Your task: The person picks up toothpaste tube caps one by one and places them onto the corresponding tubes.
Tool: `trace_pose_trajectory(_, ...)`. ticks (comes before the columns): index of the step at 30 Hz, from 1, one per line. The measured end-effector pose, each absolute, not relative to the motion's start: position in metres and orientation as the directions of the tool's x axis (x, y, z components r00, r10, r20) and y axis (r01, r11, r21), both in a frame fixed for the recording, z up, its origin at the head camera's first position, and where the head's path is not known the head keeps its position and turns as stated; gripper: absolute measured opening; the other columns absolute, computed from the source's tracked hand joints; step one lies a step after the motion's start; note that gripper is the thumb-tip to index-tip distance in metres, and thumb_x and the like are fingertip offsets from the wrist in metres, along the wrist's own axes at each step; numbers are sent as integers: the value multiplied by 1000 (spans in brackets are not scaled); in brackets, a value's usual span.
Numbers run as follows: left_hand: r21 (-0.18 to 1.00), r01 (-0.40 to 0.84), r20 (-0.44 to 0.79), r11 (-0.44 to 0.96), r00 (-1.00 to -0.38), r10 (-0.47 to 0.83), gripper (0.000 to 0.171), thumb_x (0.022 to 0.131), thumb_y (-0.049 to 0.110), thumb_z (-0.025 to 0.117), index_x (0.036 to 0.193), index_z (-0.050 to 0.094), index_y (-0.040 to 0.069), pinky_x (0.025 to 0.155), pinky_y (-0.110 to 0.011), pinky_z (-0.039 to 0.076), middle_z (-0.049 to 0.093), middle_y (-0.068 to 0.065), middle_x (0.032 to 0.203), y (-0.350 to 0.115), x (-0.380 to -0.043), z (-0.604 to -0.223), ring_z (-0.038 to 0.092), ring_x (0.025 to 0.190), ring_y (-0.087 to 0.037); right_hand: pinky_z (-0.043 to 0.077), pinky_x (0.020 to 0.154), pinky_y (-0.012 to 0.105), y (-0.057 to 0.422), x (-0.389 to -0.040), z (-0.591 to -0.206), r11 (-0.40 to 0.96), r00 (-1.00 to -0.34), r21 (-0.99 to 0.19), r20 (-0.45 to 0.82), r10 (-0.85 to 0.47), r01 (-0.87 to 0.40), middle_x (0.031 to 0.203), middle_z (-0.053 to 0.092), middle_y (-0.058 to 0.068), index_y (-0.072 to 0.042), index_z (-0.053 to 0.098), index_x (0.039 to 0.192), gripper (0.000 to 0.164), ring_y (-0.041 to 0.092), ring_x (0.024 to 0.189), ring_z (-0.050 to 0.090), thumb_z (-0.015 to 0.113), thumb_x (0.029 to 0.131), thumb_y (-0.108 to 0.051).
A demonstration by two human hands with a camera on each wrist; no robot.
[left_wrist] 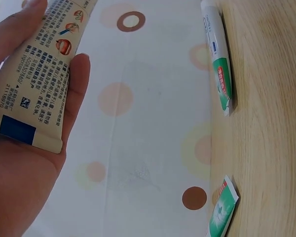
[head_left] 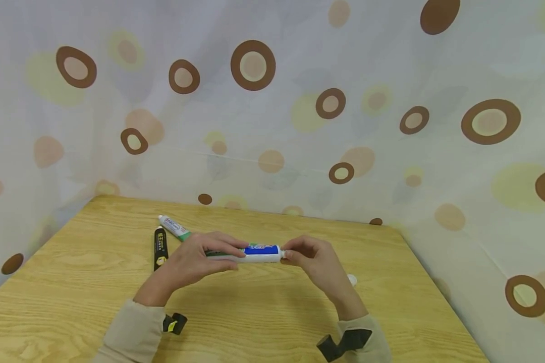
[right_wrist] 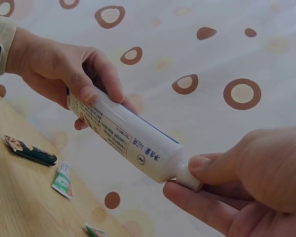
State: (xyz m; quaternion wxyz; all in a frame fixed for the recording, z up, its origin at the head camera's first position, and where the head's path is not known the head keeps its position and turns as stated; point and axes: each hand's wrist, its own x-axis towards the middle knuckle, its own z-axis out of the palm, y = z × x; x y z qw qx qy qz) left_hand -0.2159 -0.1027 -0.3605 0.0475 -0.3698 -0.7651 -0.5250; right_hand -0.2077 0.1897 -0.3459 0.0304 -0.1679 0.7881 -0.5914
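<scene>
I'm holding the blue-and-white tube (head_left: 264, 253) above the surface (head_left: 254, 315) with the left grip (head_left: 202, 257), pinching its white cap (right_wrist: 187, 179) with the right grip (head_left: 317, 264), while a black tube (head_left: 161, 244) and a green-and-white tube (head_left: 173, 227) are lying just left of the left grip.

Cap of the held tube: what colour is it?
White; the cap shows best in the right wrist view.

a blue-and-white tube (head_left: 262, 254) held level, white cap (right_wrist: 186, 178) pinched.
</scene>
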Motion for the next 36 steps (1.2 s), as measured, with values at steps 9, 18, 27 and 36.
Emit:
trace_pose_trajectory(9, 763, 617, 462, 194, -729, 505, 22, 88, 16, 76, 108, 78, 22, 80, -26, 57, 71, 3, 123, -102, -216, -359, 65, 113, -14, 58, 84, 36, 188, -209, -345, 221, -947, -955, 125, -295, -195, 109, 67, 22, 4, 66, 112, 22, 25, 94, 73, 62, 98, -12)
trace_pose_trajectory(18, 794, 589, 444, 150, -731, 518, 22, 91, 15, 73, 112, 77, 18, 82, -27, 58, 69, 0, 127, -103, -217, -359, 65, 117, -15, 58, 84, 29, 187, -204, -341, 332, -933, -899, 182, -311, -287, 113, 71, 10, -11, 70, 110, 16, 21, 99, 71, 66, 95, -9)
trace_pose_trajectory(27, 812, 572, 446, 112, -734, 512, 23, 90, 16, 73, 112, 77, 15, 80, -28, 58, 70, -2, 126, -104, -217, -360, 66, 115, -13, 58, 84, 36, 188, -206, -341, 224, -924, -941, 169, -342, -254, 113, 69, 19, -2, 67, 112, 18, 22, 96, 73, 62, 98, -12)
trace_pose_trajectory(36, 826, 554, 440, 102, -747, 499, 22, 90, 17, 73, 112, 77, 15, 80, -28, 58, 70, -3, 125, -103, -217, -362, 66, 114, -13, 57, 88, 33, 187, -204, -342, 297, -921, -900, 222, -319, -319, 116, 70, 9, -12, 70, 111, 16, 18, 105, 69, 66, 95, -12)
